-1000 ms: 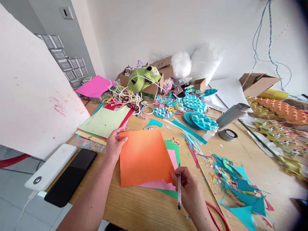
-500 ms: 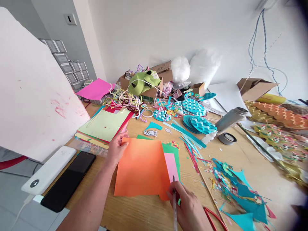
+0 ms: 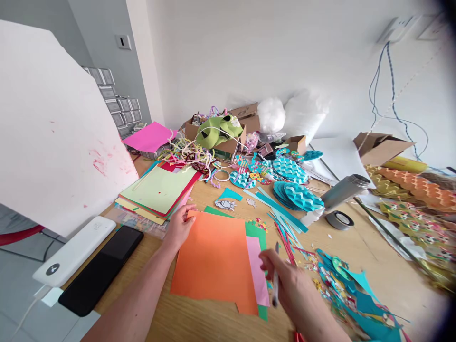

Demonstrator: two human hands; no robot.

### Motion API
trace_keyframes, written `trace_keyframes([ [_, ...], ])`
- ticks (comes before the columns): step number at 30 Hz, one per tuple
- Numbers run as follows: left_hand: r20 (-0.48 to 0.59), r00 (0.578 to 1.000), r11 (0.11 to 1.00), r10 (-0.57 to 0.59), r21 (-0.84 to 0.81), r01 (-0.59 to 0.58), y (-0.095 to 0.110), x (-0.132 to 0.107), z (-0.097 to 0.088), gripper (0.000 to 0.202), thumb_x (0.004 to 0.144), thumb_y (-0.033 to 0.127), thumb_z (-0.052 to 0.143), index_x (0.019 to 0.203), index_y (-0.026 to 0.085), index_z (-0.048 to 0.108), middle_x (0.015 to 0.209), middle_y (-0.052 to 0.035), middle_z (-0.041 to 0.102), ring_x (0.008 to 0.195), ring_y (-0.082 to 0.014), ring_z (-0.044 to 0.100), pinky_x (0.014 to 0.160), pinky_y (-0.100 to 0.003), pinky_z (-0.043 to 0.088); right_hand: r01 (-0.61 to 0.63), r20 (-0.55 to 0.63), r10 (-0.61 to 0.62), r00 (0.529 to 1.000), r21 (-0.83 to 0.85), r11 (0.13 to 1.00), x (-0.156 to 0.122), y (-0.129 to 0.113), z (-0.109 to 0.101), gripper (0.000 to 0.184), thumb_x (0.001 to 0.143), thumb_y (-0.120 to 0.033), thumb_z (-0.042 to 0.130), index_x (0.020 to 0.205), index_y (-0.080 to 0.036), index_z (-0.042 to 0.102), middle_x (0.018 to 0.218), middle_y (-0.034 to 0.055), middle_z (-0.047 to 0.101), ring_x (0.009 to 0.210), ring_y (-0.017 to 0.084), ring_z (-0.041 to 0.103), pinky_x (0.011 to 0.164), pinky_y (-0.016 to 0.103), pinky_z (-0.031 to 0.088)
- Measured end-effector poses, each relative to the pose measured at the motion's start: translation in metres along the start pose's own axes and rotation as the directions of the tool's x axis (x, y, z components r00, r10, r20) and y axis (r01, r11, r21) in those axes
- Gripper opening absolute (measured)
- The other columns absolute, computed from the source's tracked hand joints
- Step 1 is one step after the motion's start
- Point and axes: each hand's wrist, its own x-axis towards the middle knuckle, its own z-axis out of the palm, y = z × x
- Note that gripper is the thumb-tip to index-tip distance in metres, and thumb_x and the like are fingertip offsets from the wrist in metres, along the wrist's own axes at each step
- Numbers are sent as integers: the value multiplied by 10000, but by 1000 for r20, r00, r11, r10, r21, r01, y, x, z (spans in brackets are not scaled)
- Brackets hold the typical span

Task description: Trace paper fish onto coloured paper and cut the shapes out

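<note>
A sheet of orange paper (image 3: pixel 215 259) lies in front of me, with a notch in its lower right edge. My left hand (image 3: pixel 180 229) grips its upper left corner between thumb and fingers. Partly covered beneath it are a pink sheet (image 3: pixel 257 273) and a green sheet (image 3: pixel 255 231), both showing along the right side. My right hand (image 3: pixel 287 278) is closed around a pen (image 3: pixel 275 287), just right of the pink sheet. A red-handled tool (image 3: pixel 298 336) is mostly hidden below my right forearm.
Left are a black phone (image 3: pixel 101 270), a white power bank (image 3: pixel 74 249) and stacked coloured paper (image 3: pixel 160 183). Paper fish cutouts (image 3: pixel 225 204) lie beyond the orange sheet. Teal scraps (image 3: pixel 370 304), honeycomb paper discs (image 3: pixel 302 195) and a metal flask (image 3: pixel 345 190) are to the right.
My right hand has moved up and right with the pen, off the paper's right edge. The left hand keeps its hold on the corner. The view has tilted up slightly.
</note>
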Motion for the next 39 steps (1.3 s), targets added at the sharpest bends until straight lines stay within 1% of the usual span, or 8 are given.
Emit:
trace_keyframes([
  [5,-20,999,1000,25,18,-24,0,1,3,348,685,185,609,1032,181,639,1164,-115,634,933,-219,658,770,-333,529,193,88,-185,979,-97,976,85,-2,23,159,900,-254,438,887,-226,594,833,50,681,763,189,638,633,263,441],
  [8,-9,999,998,44,55,-43,-1,1,4,340,691,167,595,1027,180,645,1127,-114,651,963,-221,649,785,-329,521,213,110,-194,975,-197,957,127,-1,51,146,886,-187,485,962,-198,609,946,87,670,867,199,618,711,268,440],
  [14,-21,997,992,80,104,-77,4,0,6,362,678,122,556,1022,186,648,994,-92,694,916,-223,653,769,-333,515,272,216,-211,953,-308,912,164,4,86,191,866,-156,540,1046,-172,603,1000,100,673,1016,237,559,804,285,411],
  [23,-13,994,982,108,156,-105,8,0,6,454,633,68,480,1034,196,649,1004,-67,689,957,-209,628,836,-332,493,325,268,-238,934,-351,878,168,5,91,191,886,-166,509,1052,-167,604,982,136,651,992,262,553,838,322,397],
  [29,-18,995,988,95,128,-92,3,0,6,443,642,83,495,1044,186,651,1009,-84,681,935,-211,640,792,-324,506,266,179,-218,959,-321,909,169,8,80,194,905,-219,496,1076,-171,573,983,116,653,983,237,585,793,299,423],
  [33,-9,995,986,101,133,-99,2,0,7,411,677,106,504,1055,182,644,1069,-100,666,980,-219,633,837,-347,498,138,22,-138,990,-14,990,160,6,59,158,882,-269,519,1004,-184,572,964,85,678,887,201,631,752,299,462],
  [36,-16,989,981,150,131,-146,1,1,9,371,705,125,514,1047,187,643,1107,-102,652,1068,-226,603,908,-362,472,60,-21,-56,998,316,947,138,0,37,222,822,-370,596,946,-186,583,903,71,693,821,199,651,718,316,492],
  [39,-8,982,975,187,119,-185,0,3,12,367,729,140,511,1074,197,625,1088,-88,658,1079,-216,596,960,-374,445,0,14,-7,1000,450,893,105,-7,14,278,786,-422,637,940,-192,602,933,79,697,852,208,658,744,335,507],
])
